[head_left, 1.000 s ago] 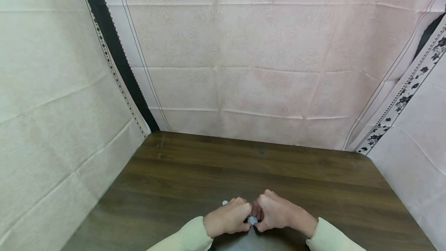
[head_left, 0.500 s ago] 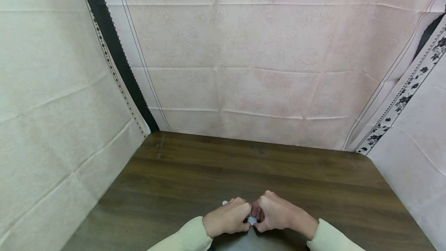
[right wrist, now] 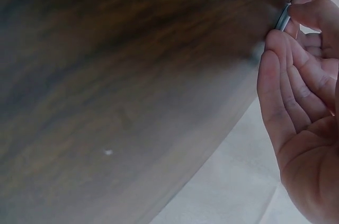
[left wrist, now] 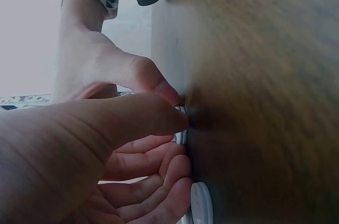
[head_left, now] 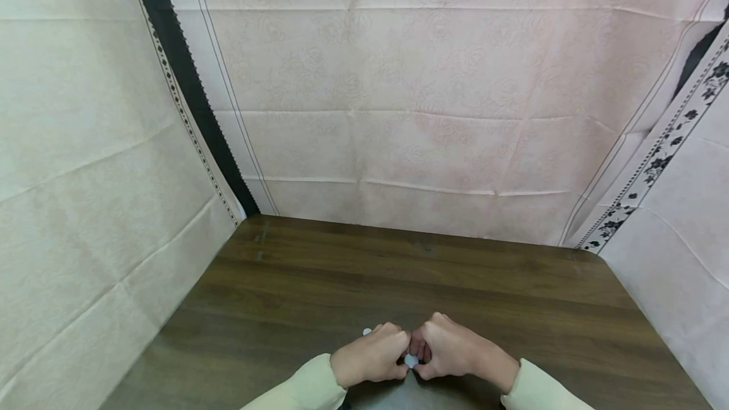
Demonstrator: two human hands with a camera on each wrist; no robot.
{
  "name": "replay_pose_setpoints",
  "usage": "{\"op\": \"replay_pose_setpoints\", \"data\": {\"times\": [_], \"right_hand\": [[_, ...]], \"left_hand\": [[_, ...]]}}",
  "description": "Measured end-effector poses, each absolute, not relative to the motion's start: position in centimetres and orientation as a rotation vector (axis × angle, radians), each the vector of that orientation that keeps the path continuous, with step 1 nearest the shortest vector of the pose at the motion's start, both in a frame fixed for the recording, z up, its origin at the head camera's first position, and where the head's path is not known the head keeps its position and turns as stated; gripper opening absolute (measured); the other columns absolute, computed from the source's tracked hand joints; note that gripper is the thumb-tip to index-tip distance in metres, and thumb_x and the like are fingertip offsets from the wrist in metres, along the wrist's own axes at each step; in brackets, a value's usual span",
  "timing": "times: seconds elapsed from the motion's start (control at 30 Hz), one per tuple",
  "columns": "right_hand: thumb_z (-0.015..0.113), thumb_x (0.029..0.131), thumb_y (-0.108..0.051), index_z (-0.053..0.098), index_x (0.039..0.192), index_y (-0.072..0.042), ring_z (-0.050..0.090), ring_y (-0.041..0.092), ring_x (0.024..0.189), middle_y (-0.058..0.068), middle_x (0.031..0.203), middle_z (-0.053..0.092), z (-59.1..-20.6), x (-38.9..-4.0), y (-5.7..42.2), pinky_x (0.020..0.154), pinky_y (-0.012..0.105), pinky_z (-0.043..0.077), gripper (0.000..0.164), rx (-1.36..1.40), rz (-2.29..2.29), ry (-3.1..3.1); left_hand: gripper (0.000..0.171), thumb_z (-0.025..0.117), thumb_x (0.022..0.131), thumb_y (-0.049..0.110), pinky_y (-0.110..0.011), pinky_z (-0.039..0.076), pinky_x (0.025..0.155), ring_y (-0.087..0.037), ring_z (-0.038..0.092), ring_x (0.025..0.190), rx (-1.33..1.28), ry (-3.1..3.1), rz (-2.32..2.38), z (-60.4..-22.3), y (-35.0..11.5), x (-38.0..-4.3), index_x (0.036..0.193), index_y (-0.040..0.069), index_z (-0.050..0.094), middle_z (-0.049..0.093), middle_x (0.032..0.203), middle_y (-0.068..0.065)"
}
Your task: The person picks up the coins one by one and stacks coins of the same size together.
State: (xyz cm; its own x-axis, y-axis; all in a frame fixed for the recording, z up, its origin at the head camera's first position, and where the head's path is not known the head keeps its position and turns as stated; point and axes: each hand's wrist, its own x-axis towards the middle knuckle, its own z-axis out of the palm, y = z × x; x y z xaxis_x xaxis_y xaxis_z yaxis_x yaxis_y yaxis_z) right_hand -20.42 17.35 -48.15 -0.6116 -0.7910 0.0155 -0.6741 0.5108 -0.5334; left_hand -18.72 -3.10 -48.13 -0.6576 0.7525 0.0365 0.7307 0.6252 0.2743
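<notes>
A small, flat, round white disc [head_left: 412,360] lies at the table's near side, between the fingertips of both hands. My left hand [head_left: 373,354] holds it from the left, fingers curled and thumb at its near edge. From the right, my right hand [head_left: 452,345] pinches the same disc between thumb and fingers. In the left wrist view the disc [left wrist: 181,135] shows edge-on against the tabletop, partly covered by the left thumb. A second white disc [head_left: 367,331] rests on the table just beyond the left knuckles. The left wrist view shows this other disc [left wrist: 202,203] beside the left fingertips.
The dark brown wooden table [head_left: 353,271] spreads out beyond the hands. Pale patterned cloth [head_left: 398,93] hangs behind its far edge, with more cloth along the left and right sides.
</notes>
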Motion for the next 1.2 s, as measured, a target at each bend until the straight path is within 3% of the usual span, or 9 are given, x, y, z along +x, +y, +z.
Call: {"op": "replay_pose_setpoints", "data": {"times": [1.2], "right_hand": [[0.085,0.082,-0.009,0.076,0.084,-0.015,0.062,-0.012,0.068,-0.013,0.078,0.073,-48.26,-20.67,17.59,0.061,0.011,0.053,0.012,-1.241,-0.747,2.506]], "left_hand": [[0.027,0.080,0.089,0.014,-0.014,0.031,0.052,0.000,0.037,0.059,1.233,2.740,0.422,-48.24,-3.15,-18.61,0.076,0.014,0.057,0.039,0.065,0.013]]}}
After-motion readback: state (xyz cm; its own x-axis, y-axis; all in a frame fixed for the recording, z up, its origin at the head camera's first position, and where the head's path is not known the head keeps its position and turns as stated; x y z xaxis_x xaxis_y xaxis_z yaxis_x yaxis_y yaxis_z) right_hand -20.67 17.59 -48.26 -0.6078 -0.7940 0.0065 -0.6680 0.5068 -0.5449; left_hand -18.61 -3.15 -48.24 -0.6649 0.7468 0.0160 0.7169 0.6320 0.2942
